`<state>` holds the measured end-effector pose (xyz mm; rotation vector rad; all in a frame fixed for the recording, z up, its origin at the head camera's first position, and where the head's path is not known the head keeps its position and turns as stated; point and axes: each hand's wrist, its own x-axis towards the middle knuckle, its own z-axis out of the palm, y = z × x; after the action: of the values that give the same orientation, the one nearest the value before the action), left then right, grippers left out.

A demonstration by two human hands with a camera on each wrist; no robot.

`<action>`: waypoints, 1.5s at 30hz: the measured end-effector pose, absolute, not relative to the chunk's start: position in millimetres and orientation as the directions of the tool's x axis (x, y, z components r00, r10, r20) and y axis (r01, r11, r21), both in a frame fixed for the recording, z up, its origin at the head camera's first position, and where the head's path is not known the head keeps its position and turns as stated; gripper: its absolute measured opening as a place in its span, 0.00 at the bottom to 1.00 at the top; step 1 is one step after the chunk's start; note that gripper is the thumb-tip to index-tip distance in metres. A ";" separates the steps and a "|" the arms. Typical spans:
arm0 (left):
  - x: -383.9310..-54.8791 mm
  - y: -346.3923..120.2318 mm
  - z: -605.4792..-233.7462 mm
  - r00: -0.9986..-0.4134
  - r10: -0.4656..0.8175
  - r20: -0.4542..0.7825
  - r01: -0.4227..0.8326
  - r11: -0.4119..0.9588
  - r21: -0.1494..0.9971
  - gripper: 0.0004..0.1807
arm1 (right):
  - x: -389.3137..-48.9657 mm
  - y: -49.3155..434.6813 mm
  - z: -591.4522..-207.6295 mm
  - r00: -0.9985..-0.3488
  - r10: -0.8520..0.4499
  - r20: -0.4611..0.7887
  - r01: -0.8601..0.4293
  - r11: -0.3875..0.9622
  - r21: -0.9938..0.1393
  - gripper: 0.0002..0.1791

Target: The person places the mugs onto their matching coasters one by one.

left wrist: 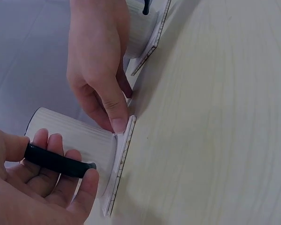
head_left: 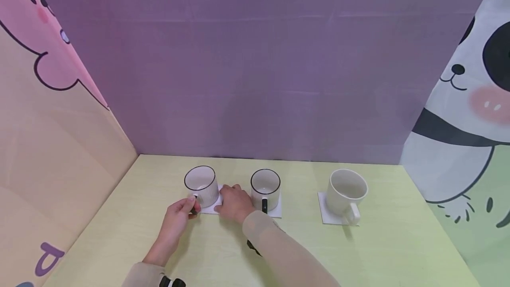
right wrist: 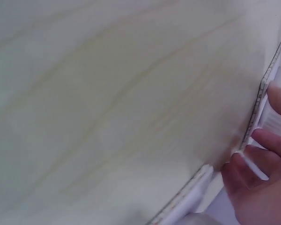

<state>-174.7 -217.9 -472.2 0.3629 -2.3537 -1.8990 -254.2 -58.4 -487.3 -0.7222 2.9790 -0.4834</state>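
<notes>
On the left stands a white ribbed mug point(head_left: 205, 195) with a dark rim, upright on a square white coaster point(head_left: 209, 210). My left hand point(head_left: 175, 218) holds its black handle point(left wrist: 56, 161), with the thumb at one end and fingers curled behind. Reaching across from the right, my right hand point(head_left: 236, 203) grips the coaster's right side; in the left wrist view its thumb point(left wrist: 118, 123) is at the corner, close beside the mug's base. Just right of that hand is a second dark-rimmed mug point(head_left: 265, 185) with a black handle, on another white coaster point(head_left: 277, 210).
Farther right, a plain white mug point(head_left: 338, 199) sits on a third white coaster point(head_left: 326, 215), its handle toward me. Behind the pale wood table point(head_left: 303, 256) hangs a purple cloth point(head_left: 255, 65). Printed cloths stand at both sides, a panda point(head_left: 458, 154) on the right one.
</notes>
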 end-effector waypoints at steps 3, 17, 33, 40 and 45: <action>-175.1 -218.8 -472.7 -0.970 -0.233 -0.073 -0.123 0.205 0.971 0.21 | -249.8 -60.5 -484.1 -0.888 -0.460 0.007 -0.445 0.856 -0.262 0.20; -175.7 -222.6 -470.3 -0.970 -0.220 -0.100 -0.152 0.231 0.961 0.21 | -234.3 -55.9 -467.7 -0.871 -0.492 -0.024 -0.453 0.819 -0.352 0.10; -177.4 -222.1 -468.9 -0.973 -0.209 -0.095 -0.151 0.268 0.952 0.21 | -204.1 -26.6 -425.9 -0.842 -0.512 0.172 -0.519 0.679 -0.519 0.08; -176.6 -221.8 -467.5 -0.978 -0.197 -0.071 -0.134 0.325 0.936 0.21 | -192.3 -10.0 -414.7 -0.831 -0.491 0.260 -0.549 0.651 -0.525 0.09; -176.0 -224.8 -467.8 -0.984 -0.178 -0.005 -0.094 0.494 0.864 0.21 | -183.8 3.7 -407.4 -0.831 -0.475 0.289 -0.551 0.634 -0.543 0.10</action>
<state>-176.0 -224.8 -467.8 0.2407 -2.6417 -1.5198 -183.8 3.7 -407.4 -0.9298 2.9456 -1.0439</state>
